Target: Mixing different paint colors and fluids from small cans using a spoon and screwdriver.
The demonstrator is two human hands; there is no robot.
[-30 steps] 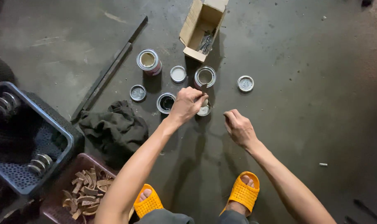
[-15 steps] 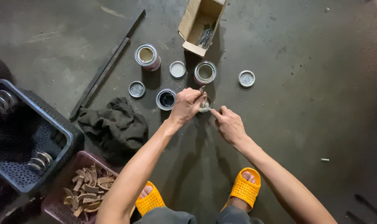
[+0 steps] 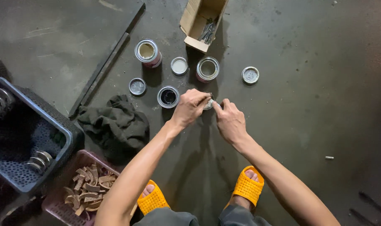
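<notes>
My right hand (image 3: pixel 230 121), which hung apart a second ago, has come in and now meets my left hand (image 3: pixel 190 106) over a small round metal tin (image 3: pixel 208 103) on the grey concrete floor (image 3: pixel 307 109). My left fingers curl down over the tin's rim, gripping it; my right fingertips pinch its other edge. Both forearms stretch forward. The tin sits just beside an open can of black paint (image 3: pixel 168 96), below a pink-sided open can (image 3: pixel 207 69).

small tin (image 3: pixel 209 103) mostly hidden under both hands' fingers (image 3: pixel 199 97), blue crate (image 3: pixel 35 138) cut off at left edge
</notes>
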